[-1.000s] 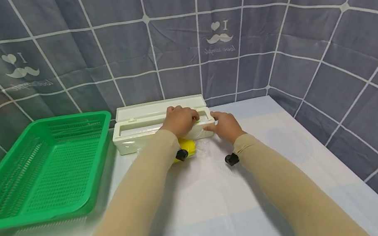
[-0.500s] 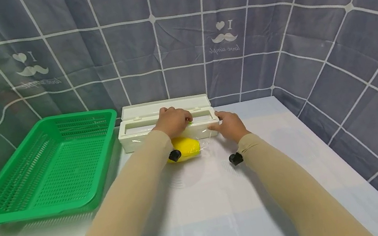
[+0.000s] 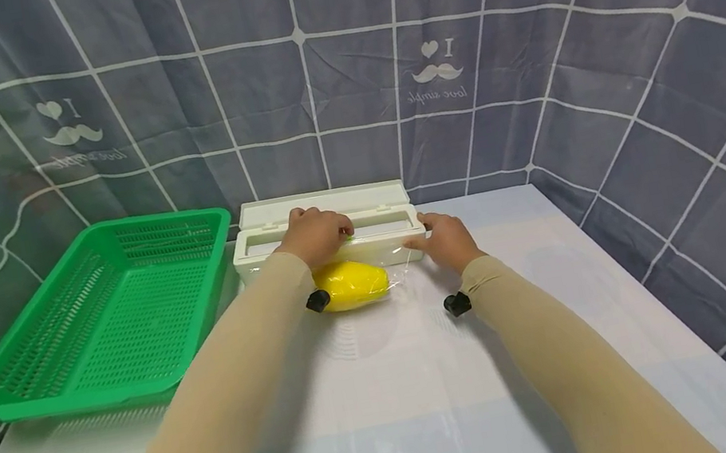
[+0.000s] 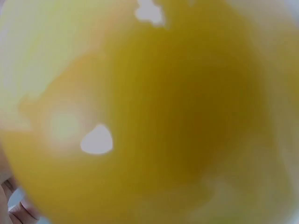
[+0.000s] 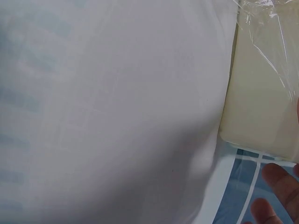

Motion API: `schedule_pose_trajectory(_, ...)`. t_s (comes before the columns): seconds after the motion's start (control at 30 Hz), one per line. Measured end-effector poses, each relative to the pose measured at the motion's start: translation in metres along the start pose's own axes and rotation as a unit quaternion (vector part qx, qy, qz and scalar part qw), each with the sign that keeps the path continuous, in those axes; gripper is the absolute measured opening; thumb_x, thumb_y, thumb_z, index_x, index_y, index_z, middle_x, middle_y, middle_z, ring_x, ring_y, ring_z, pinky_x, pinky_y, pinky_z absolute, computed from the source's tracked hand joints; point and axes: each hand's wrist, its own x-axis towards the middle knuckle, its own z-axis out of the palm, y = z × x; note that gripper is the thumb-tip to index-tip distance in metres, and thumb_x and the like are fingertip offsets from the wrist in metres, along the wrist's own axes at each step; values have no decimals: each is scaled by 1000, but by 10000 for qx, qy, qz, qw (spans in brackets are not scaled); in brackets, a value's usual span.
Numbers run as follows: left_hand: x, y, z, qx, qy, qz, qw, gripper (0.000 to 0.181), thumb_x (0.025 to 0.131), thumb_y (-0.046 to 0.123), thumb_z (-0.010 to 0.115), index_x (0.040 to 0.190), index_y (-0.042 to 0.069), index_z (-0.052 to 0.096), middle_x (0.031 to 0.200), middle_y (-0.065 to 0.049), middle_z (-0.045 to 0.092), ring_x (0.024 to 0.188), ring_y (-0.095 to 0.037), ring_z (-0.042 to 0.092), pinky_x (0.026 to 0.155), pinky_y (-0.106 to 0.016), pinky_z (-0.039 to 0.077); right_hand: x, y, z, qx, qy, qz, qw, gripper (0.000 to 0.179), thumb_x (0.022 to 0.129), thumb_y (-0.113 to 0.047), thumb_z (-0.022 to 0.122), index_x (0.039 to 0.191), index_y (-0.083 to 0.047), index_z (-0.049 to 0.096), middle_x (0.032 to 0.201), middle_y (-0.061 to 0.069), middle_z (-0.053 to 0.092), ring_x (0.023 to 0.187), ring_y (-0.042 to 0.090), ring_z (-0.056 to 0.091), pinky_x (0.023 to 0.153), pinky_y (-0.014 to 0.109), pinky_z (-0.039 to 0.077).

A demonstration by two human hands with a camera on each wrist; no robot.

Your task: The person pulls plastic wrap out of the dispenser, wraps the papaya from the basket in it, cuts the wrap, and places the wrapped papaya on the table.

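A long white cling film dispenser box (image 3: 338,251) lies across the far part of the table, its lid (image 3: 322,203) raised behind. My left hand (image 3: 315,235) is over its front edge, fingers curled on a small green slide cutter (image 3: 350,238), mostly hidden. At the box's right end, my right hand (image 3: 447,240) grips the corner, thumb in front; in the right wrist view its fingers (image 5: 278,179) are beside the end. Clear film (image 5: 275,42) hangs over the box front. A glossy yellow oblong thing (image 3: 353,285) in film lies before it, filling the left wrist view.
A green plastic basket (image 3: 144,390) with slotted sides stands at the left of the white-covered table (image 3: 399,431). A grey curtain (image 3: 352,82) with white grid lines hangs behind and along the right side.
My left hand has slid leftward along the box with the slide cutter, uncovering more of the yellow thing. The right hand keeps its grip on the box end. The view has shifted slightly.
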Motion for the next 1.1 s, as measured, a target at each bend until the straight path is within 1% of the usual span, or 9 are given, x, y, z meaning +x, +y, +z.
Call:
schedule_pose_trajectory(0.17,-2,-5,0,-119,-29,-67,9999,25,108,19,60,125,24,77,127,5,76,107,-28,60,113,-56,30,-1,2,-2,-49,-1,32,10000,81,98,-47,73,161,-7,41,145,20,63,133,40,59,116,51,46)
schedule_pose_trajectory(0.37,-4,-9,1,-153,1,-37,9999,24,107,19,60,124,23,77,127,3,76,107,-29,60,112,-57,30,-1,2,-2,-24,-34,61,10000,81,98,-46,74,161,-6,42,145,21,63,133,40,59,116,51,46)
schedule_pose_trajectory(0.57,-8,-12,1,-212,-2,-17,9998,23,108,20,61,124,22,77,127,3,76,108,-28,61,109,-55,32,-1,3,0,-29,-55,48,10000,81,98,-46,73,161,-7,41,145,21,63,132,40,59,115,51,47)
schedule_pose_trajectory(0.77,-14,-13,-3,-269,-26,15,9996,23,108,18,60,124,20,76,127,2,76,107,-29,61,106,-54,35,0,3,0,30,-24,12,10000,81,98,-45,75,161,-7,42,145,21,63,133,40,59,114,51,47)
schedule_pose_trajectory(0.9,-17,-13,-8,-346,-34,57,9994,22,107,18,61,123,19,77,126,1,76,107,-29,62,105,-53,35,0,3,0,14,-21,-16,10000,81,98,-44,74,161,-6,41,146,21,63,133,40,59,115,51,47)
schedule_pose_trajectory(1.1,-17,-13,-13,-366,-171,91,9991,21,106,16,64,122,19,77,124,1,77,109,-28,61,107,-52,34,0,3,-1,38,-49,-28,10000,81,98,-44,74,161,-7,41,146,21,62,134,40,58,115,52,47)
